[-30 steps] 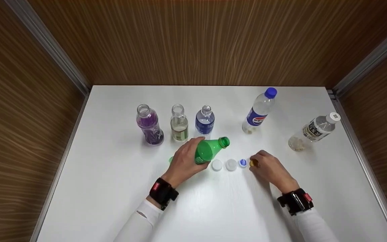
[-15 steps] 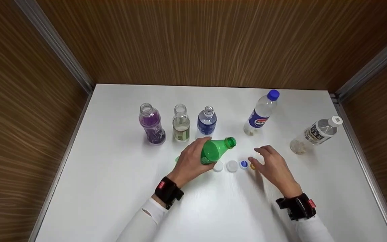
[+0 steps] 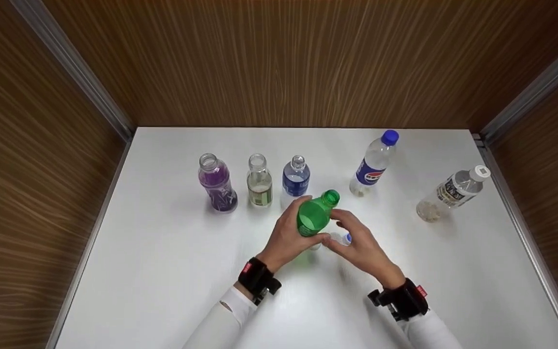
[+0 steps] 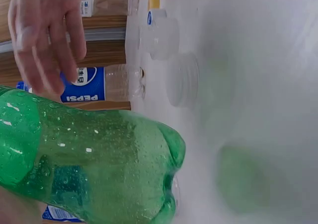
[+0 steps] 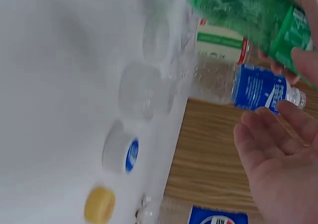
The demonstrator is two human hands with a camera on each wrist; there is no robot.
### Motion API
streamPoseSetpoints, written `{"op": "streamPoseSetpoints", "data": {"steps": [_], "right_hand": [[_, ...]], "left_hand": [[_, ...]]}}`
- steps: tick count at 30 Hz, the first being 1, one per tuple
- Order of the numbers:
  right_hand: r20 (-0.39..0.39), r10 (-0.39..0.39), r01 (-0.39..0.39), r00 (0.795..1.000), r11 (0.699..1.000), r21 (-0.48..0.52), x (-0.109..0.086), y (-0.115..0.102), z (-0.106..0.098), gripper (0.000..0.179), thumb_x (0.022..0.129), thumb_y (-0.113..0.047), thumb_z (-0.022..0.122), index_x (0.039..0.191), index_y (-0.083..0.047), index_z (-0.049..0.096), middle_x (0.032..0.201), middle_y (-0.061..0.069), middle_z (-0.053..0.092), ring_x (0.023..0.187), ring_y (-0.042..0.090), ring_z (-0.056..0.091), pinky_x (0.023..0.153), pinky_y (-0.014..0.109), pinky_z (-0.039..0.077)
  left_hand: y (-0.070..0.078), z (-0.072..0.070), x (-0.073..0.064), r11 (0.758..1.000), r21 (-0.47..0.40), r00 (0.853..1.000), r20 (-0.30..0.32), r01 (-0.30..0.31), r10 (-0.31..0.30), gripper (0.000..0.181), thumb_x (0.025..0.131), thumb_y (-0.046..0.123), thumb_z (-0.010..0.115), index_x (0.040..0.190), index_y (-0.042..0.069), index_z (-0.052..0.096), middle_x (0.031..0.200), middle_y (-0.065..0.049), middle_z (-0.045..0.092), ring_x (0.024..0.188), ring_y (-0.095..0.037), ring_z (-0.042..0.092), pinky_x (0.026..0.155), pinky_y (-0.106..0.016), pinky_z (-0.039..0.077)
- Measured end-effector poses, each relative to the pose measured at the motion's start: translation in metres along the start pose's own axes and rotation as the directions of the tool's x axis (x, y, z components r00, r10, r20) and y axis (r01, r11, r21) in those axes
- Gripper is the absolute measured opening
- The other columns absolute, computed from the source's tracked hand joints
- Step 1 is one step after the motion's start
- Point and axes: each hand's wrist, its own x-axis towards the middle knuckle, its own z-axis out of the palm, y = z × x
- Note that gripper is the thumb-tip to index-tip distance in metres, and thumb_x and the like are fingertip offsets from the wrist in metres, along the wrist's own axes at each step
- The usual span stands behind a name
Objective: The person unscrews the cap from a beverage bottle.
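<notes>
In the head view my left hand (image 3: 286, 240) grips a green plastic bottle (image 3: 314, 216) around its body, holding it tilted above the table with its uncapped mouth pointing up and away. My right hand (image 3: 364, 249) is close beside the bottle, fingers apart and slightly bent, with its thumb tip at the left thumb. In the right wrist view the palm holds nothing. Beneath the hands lies a row of caps: a clear one (image 5: 141, 90), a white cap with blue top (image 5: 121, 148) and a yellow cap (image 5: 99, 204). The right hand hides the yellow cap in the head view.
Behind the hands stand a purple bottle (image 3: 218, 186), a clear glass-like bottle (image 3: 259, 184) and a blue-labelled bottle (image 3: 296, 179), all uncapped. Farther right are a capped Pepsi bottle (image 3: 372, 167) and a white-capped bottle (image 3: 451, 192). Wood-grain panels (image 3: 279, 63) border the white table (image 3: 162, 271).
My right hand has let go of the yellow cap and moved left to the green bottle. My left hand has shifted slightly right and tipped the bottle more upright.
</notes>
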Motion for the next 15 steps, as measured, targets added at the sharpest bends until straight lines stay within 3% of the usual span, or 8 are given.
{"op": "streamPoseSetpoints", "data": {"steps": [6,10,15], "right_hand": [[0.007,0.023,-0.024,1.0,0.985,0.169,0.004,-0.009,0.018,0.076,0.087,-0.011,0.084,0.152,-0.008,0.046,0.15,0.007,0.053,0.138,0.025,0.051,0.11,0.041,0.046],[-0.03,0.023,-0.018,0.999,0.988,0.153,0.007,-0.014,0.024,0.078,0.087,-0.007,0.083,0.153,-0.002,0.043,0.15,0.013,0.054,0.137,0.028,0.053,0.112,0.04,0.045],[-0.055,0.048,-0.039,0.997,0.988,0.149,0.009,-0.017,0.028,0.083,0.087,-0.004,0.083,0.156,0.0,0.038,0.153,0.014,0.051,0.14,0.028,0.049,0.115,0.036,0.041]], "left_hand": [[0.006,0.01,0.002,0.998,-0.064,0.997,-0.069,-0.025,0.021,0.094,0.073,0.033,0.095,0.147,0.007,0.044,0.142,-0.013,0.057,0.127,-0.025,0.057,0.108,-0.045,0.046],[0.01,0.017,0.005,0.995,-0.075,0.994,-0.098,-0.062,0.054,0.094,0.074,0.03,0.095,0.148,0.006,0.043,0.142,-0.015,0.056,0.13,-0.026,0.055,0.11,-0.046,0.044],[0.014,0.019,0.006,0.991,-0.132,0.995,-0.097,-0.026,0.013,0.092,0.076,0.027,0.093,0.149,0.005,0.042,0.146,-0.017,0.053,0.132,-0.029,0.054,0.112,-0.048,0.042]]}}
